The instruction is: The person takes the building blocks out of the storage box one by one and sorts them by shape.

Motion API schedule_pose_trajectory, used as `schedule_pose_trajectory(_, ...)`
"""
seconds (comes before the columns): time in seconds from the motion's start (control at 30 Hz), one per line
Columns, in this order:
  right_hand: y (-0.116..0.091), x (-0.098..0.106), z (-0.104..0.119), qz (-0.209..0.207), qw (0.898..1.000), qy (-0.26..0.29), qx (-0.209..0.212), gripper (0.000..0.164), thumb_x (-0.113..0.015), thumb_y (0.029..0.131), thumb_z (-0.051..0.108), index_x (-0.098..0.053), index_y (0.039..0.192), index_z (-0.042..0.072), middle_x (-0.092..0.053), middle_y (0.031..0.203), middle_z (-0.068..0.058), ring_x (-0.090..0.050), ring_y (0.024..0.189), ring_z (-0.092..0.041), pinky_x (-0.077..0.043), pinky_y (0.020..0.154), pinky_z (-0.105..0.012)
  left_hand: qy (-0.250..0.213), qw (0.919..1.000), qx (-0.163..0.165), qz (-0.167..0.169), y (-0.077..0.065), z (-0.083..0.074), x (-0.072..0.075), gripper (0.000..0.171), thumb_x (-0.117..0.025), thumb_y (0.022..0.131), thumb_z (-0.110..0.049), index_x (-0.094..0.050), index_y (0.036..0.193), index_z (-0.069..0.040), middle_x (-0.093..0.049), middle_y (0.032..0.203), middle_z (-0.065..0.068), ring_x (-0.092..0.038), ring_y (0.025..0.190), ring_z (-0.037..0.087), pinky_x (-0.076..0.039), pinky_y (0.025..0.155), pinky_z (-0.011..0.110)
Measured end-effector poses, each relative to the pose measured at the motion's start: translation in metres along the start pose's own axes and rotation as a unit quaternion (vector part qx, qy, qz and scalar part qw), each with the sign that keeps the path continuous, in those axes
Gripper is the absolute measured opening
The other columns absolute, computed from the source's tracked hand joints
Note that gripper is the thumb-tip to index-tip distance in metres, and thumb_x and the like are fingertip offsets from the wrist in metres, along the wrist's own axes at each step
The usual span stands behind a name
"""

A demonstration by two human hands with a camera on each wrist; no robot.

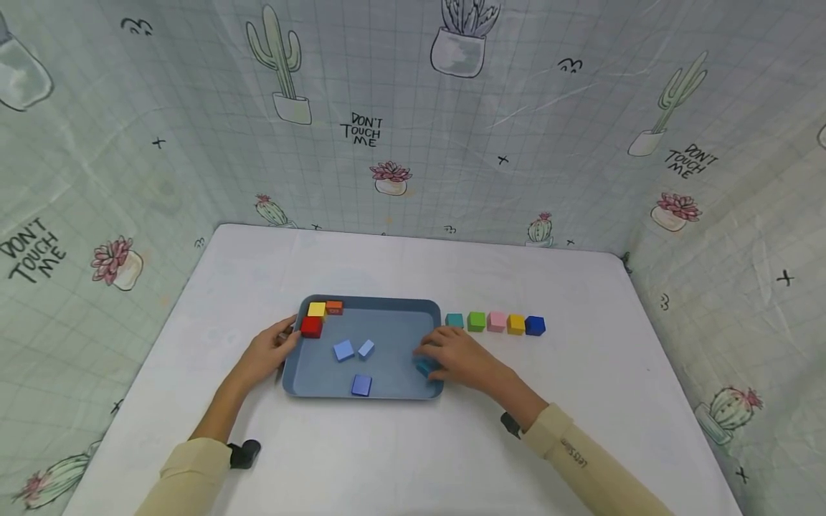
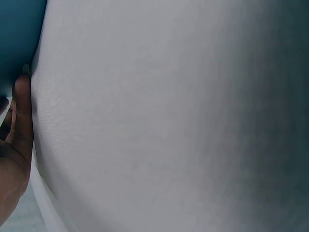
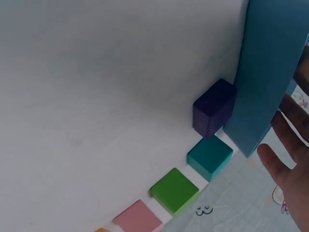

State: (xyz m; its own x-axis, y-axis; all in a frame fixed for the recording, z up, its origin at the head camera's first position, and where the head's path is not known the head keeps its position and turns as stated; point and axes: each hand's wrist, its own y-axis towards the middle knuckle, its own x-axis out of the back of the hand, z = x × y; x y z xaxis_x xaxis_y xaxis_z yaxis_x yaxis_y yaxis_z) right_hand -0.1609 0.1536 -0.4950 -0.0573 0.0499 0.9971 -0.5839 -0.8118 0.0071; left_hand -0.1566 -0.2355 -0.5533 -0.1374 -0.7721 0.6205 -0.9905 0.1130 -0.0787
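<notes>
A grey-blue tray (image 1: 400, 326) lies on the table. My left hand (image 1: 263, 358) rests against its left side, and in the left wrist view one straight finger (image 2: 22, 116) lies along the outer wall. Over the tray's right end, my right hand (image 1: 461, 358) pinches a teal-blue block (image 1: 423, 367) between thumb and fingers, which partly cover it. Inside the tray are a red block (image 1: 311, 327), a yellow block (image 1: 317, 309), an orange block (image 1: 334, 307) and three light blue blocks, one of them (image 1: 362, 385) near the front wall.
Right of the tray runs a row: teal cube (image 1: 454, 320), green cube (image 1: 476, 322), pink cube (image 1: 496, 322), yellow cube (image 1: 515, 325), blue cube (image 1: 535, 326). A dark purple block (image 3: 212, 108) stands close beside the tray in the right wrist view. Patterned cloth (image 1: 413, 107) surrounds the table.
</notes>
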Motion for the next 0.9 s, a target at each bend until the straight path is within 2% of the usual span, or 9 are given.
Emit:
schedule_pose_trajectory(0.37, 0.003, 0.0021, 0.0059, 0.018, 0.999, -0.041, 0.013, 0.045, -0.077, 0.076, 0.037, -0.066, 0.117, 0.024, -0.058, 0.118, -0.001, -0.047, 0.115, -0.024, -0.036, 0.098, -0.043, -0.001, 1.0, -0.003, -0.002, -0.001, -0.0008, -0.0001, 0.057, -0.051, 0.097, -0.031, -0.038, 0.141, 0.003, -0.054, 0.115, 0.02, -0.053, 0.088, 0.025, -0.048, 0.065, 0.031)
schedule_pose_trajectory(0.6, 0.0053, -0.0005, 0.0063, 0.031, 0.999, -0.044, 0.006, 0.041, -0.076, 0.077, 0.036, -0.068, 0.116, 0.024, -0.061, 0.116, 0.002, -0.048, 0.114, -0.023, -0.033, 0.1, -0.044, -0.003, 1.0, -0.001, -0.002, -0.0003, -0.0001, -0.0005, 0.057, -0.051, 0.097, -0.032, -0.038, 0.141, 0.002, -0.054, 0.115, 0.02, -0.053, 0.087, 0.025, -0.048, 0.063, 0.031)
schedule_pose_trajectory(0.9, 0.006, -0.0022, 0.0073, 0.017, 0.998, -0.054, 0.013, 0.038, -0.078, 0.075, 0.033, -0.07, 0.111, 0.022, -0.066, 0.109, 0.004, -0.052, 0.109, -0.019, -0.034, 0.1, -0.045, 0.001, 1.0, -0.003, -0.002, -0.0009, -0.003, -0.0005, 0.056, -0.05, 0.097, -0.03, -0.038, 0.141, 0.003, -0.055, 0.114, 0.02, -0.054, 0.087, 0.025, -0.048, 0.064, 0.031)
